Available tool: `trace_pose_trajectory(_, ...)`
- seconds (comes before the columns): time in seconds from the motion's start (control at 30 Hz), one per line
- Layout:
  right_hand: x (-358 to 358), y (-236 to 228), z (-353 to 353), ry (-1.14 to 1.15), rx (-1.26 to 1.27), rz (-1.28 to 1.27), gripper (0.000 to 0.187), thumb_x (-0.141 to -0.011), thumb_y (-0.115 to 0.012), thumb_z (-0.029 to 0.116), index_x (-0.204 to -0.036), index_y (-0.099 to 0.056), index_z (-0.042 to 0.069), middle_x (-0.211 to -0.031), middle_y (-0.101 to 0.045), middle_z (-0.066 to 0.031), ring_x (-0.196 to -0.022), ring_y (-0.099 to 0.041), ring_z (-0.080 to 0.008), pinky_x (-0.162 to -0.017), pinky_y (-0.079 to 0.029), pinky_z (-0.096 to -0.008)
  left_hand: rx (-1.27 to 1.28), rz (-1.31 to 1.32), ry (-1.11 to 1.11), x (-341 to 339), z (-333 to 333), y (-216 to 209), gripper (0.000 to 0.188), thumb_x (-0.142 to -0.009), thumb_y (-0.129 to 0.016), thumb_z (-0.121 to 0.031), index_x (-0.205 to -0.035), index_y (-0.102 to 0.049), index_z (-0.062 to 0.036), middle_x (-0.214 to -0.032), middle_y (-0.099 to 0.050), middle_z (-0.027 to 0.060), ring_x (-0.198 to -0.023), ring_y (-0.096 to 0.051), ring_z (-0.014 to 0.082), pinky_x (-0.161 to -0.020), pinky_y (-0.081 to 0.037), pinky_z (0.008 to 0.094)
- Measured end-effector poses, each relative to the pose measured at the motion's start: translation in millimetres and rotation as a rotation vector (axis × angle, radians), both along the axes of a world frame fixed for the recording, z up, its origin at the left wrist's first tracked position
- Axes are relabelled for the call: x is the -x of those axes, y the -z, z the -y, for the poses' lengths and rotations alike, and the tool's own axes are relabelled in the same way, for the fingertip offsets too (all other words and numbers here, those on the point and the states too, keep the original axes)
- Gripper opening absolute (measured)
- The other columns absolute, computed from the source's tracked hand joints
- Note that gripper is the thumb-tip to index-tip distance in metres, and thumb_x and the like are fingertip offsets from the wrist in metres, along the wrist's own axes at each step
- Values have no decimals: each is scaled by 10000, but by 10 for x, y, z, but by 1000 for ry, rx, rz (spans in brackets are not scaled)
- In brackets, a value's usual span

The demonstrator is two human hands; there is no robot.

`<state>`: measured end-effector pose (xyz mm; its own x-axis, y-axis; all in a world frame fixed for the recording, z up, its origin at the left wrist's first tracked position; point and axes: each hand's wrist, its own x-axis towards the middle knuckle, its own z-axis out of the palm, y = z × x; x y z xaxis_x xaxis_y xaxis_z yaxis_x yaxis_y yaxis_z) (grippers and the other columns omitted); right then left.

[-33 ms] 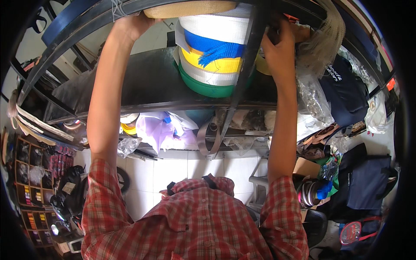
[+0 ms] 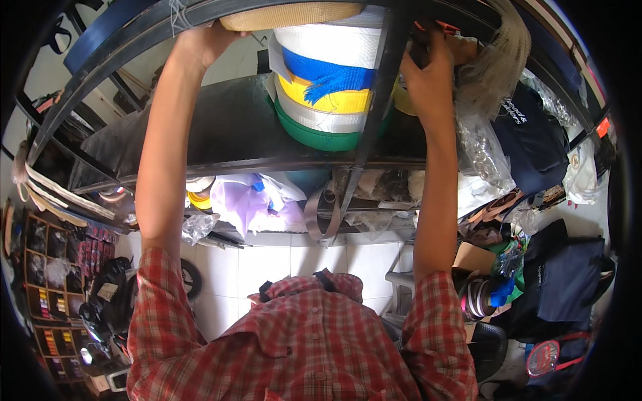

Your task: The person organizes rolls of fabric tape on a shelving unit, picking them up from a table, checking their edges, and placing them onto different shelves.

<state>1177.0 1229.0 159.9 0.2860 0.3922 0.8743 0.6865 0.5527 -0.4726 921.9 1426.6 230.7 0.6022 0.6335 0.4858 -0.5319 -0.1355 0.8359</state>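
Observation:
My left hand (image 2: 206, 45) reaches up to a tan webbing roll (image 2: 294, 16) at the top of a stack. Its fingers close on that roll's left edge, with the tips hidden. Below the tan roll are a white webbing roll (image 2: 328, 45), a blue one (image 2: 321, 67) with a frayed end, a yellow one (image 2: 334, 99) and a green one (image 2: 321, 138) at the bottom. My right hand (image 2: 431, 73) is raised right of a black metal post (image 2: 382, 87). Its fingers curl round something dark that I cannot make out, and the tips are partly hidden.
The stack stands on a black shelf (image 2: 221, 120). Beneath it lie a pale lilac cloth (image 2: 244, 207) and a brown strap loop (image 2: 321, 217). Pale fringed strands (image 2: 501, 67) hang at the right, near a dark blue bag (image 2: 531, 137). Thread spools fill a rack (image 2: 50, 301) at far left.

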Motion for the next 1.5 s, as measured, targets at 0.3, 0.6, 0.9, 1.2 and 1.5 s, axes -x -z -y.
trace_pose_trajectory(0.3,153,-288,214,-7,144,80,515,-826,-636,128,-1292,-483,-33,-1258,-537,-163,-1173,-493,-222,-1010,-355,-326,41,87,-118,-9,374,-24,697,-882,-412,-602,-1381,-371,-117,-1407,-411,114,-1295,-378,363,-1023,-282,672)
trace_pose_trajectory(0.6,29,-210,76,-104,168,9,501,-775,-700,148,-1219,-555,-36,-1126,-625,-158,-1069,-562,-211,-930,-420,-319,-239,-25,177,239,161,213,665,-882,-559,-416,-1386,-357,-34,-1438,-364,148,-1325,-347,320,-1089,-272,564)
trace_pose_trajectory(0.9,-57,-67,-68,-87,122,1,375,-810,-660,137,-1149,-584,-4,-1071,-623,-118,-999,-573,-189,-862,-448,-294,-302,47,-178,-78,529,384,521,-965,-422,-420,-1333,-415,-50,-1367,-446,105,-1289,-390,242,-1058,-333,530)
trace_pose_trajectory(1.2,-187,61,-137,-72,154,-11,416,-834,-616,174,-1210,-529,18,-1115,-577,-128,-1038,-539,-208,-844,-439,-313,-264,126,-102,-235,387,407,693,-921,-358,-602,-1388,-366,-89,-1418,-396,77,-1329,-334,250,-1099,-248,491)
trace_pose_trajectory(1.5,75,-121,-155,-99,-76,107,314,-771,-646,188,-1032,-610,18,-961,-619,-180,-894,-590,-338,-769,-463,-383,-148,226,187,-179,-208,372,550,-832,-612,-469,-1230,-534,-97,-1262,-548,40,-1187,-482,217,-1011,-369,417)
